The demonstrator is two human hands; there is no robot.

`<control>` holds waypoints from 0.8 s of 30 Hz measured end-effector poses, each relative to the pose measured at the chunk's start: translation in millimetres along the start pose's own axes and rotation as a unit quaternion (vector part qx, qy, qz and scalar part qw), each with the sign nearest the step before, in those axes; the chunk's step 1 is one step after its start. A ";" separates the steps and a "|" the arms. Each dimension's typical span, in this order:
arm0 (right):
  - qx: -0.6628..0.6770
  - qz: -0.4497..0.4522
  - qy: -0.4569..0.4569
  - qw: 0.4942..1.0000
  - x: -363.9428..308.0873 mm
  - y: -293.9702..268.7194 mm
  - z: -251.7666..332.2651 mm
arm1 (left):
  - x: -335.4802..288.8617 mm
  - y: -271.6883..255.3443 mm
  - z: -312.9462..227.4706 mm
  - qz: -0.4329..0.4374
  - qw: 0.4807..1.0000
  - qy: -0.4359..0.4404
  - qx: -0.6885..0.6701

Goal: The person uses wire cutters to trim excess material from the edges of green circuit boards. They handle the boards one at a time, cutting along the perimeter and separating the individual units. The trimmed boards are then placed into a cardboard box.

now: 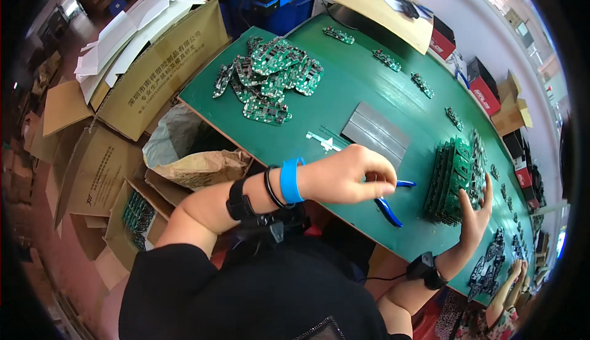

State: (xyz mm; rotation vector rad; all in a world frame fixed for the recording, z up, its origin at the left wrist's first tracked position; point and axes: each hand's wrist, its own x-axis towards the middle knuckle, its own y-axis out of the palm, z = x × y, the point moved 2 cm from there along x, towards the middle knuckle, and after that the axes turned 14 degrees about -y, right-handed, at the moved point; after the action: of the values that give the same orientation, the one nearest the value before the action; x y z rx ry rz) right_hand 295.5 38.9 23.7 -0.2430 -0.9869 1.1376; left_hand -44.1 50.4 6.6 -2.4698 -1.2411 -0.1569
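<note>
My left hand [350, 175], with a blue wristband and a black band, is closed around blue-handled cutters [391, 208] above the near part of the green table [369, 88]. One handle sticks out to the right and the other points down. My right hand [476, 211], a black device on its wrist, has its fingers spread and its palm against the near side of an upright stack of green circuit boards [453, 177]. The cutter jaws are hidden inside my fist.
A loose pile of green circuit boards [270, 75] lies at the table's far left and a grey ribbed plate [376, 132] in the middle. Small boards [387, 60] line the far edge. Cardboard boxes [153, 69] and a bag [184, 149] stand left. Another person's hand [515, 273] works at lower right.
</note>
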 end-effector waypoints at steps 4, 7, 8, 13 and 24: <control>0.502 0.062 0.002 0.863 -22.5 44.6 55.5 | -7.6 23.4 42.3 -0.062 0.903 -0.193 -0.379; 0.645 0.150 0.119 0.740 -53.9 92.0 84.2 | -2.2 37.4 56.3 -0.026 0.808 -0.111 -0.578; 0.655 0.151 0.177 0.719 -69.0 102.1 85.7 | -1.7 40.9 55.8 -0.008 0.784 -0.113 -0.610; 0.347 0.260 -0.067 0.899 -47.6 96.6 84.9 | -23.8 -13.8 61.6 -0.141 0.782 -0.138 -0.591; -0.047 0.275 -0.168 0.946 -75.9 95.3 48.2 | -106.4 -241.7 -80.2 -0.477 0.842 -0.144 0.206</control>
State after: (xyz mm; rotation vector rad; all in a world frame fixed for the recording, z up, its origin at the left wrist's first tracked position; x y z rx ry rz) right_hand 192.0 2.7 -48.0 -0.4282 -1.3223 1.6805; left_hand -295.0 71.7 119.8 -1.3571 -2.2561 0.2215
